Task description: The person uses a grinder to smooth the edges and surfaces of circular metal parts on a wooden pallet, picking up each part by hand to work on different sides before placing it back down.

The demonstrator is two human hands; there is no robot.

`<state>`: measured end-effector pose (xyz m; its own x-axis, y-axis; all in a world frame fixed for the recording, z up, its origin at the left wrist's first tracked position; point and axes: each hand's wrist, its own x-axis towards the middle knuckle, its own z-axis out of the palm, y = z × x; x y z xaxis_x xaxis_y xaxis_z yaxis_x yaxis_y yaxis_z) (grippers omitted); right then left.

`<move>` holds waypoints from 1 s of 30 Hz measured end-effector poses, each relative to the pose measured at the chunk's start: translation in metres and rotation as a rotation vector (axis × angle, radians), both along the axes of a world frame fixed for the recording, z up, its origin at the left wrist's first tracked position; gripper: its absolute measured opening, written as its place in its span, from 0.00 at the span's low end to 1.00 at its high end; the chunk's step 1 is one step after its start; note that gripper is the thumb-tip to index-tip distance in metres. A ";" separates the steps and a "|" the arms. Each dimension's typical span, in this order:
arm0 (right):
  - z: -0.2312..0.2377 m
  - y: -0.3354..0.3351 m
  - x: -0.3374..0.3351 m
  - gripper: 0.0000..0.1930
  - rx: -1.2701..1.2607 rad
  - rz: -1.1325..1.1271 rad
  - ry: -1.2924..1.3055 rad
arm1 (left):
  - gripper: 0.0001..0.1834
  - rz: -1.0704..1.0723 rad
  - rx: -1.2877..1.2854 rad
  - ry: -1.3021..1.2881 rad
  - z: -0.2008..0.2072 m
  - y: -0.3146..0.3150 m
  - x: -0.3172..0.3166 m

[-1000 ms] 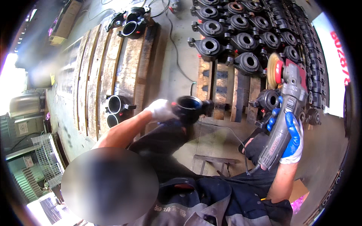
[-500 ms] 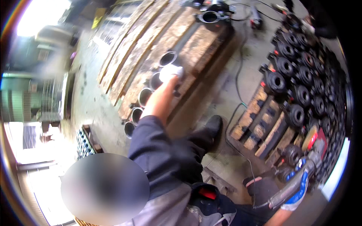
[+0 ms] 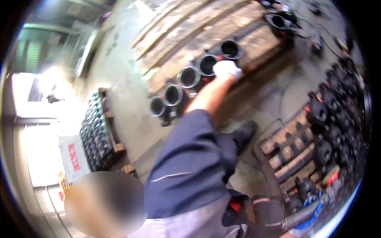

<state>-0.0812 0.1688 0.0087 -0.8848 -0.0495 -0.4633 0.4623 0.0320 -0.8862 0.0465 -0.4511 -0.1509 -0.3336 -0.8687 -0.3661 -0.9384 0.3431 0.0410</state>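
Note:
My left arm reaches up and across to a row of several black ring-shaped castings, with my left hand (image 3: 227, 70) in a white glove. It is closed against the near side of the second casting (image 3: 207, 65) from the right end. The fingers are blurred, and what they hold is hidden. Just beyond lies the end casting (image 3: 230, 49) of the row, its round mouth facing up. At the lower right my right hand (image 3: 311, 218), in a blue and white glove, is closed around the long grey body of an angle grinder (image 3: 295, 219). The grinder's red and yellow head (image 3: 331, 176) points toward stacked castings.
The row sits along the edge of a wooden pallet (image 3: 186, 29). More black castings (image 3: 337, 115) crowd a second pallet (image 3: 274, 162) at right. Cables cross the floor. A crate of small metal parts (image 3: 97, 135) stands at left. Another tool (image 3: 316, 44) lies at upper right.
The view has swung left, so the pallets appear farther right and the parts crate shows more fully. My left hand stays by the same castings; the grinder is still in my right.

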 end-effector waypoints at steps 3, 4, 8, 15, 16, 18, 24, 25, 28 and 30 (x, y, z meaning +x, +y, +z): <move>0.003 0.002 -0.005 0.28 -0.094 0.026 -0.040 | 0.25 0.117 -0.016 0.044 0.004 -0.002 0.029; 0.006 -0.004 -0.002 0.28 -0.157 0.022 -0.050 | 0.27 0.133 -0.062 0.103 -0.014 -0.016 0.027; 0.019 -0.004 0.005 0.28 -0.277 0.065 -0.071 | 0.32 0.090 -0.039 0.067 -0.022 -0.023 0.013; 0.017 0.008 0.011 0.28 -0.251 0.093 -0.052 | 0.34 0.120 -0.097 0.093 -0.036 -0.015 0.000; 0.026 0.014 0.014 0.27 -0.213 0.080 -0.043 | 0.34 0.095 -0.076 0.057 -0.043 -0.011 -0.011; 0.018 0.008 0.010 0.28 -0.148 -0.007 -0.123 | 0.34 -0.242 -0.153 0.025 -0.059 -0.064 0.034; 0.042 0.016 0.002 0.29 -0.361 -0.014 -0.017 | 0.32 0.403 0.188 0.477 -0.052 -0.016 0.005; 0.050 0.015 0.002 0.30 -0.371 -0.046 -0.013 | 0.32 0.308 0.235 0.406 -0.071 -0.027 0.011; 0.056 0.034 0.003 0.35 -0.325 -0.133 0.064 | 0.32 0.250 0.214 0.402 -0.078 0.006 0.015; 0.063 0.036 0.003 0.32 -0.348 -0.172 0.123 | 0.32 0.236 0.221 0.460 -0.072 0.003 0.020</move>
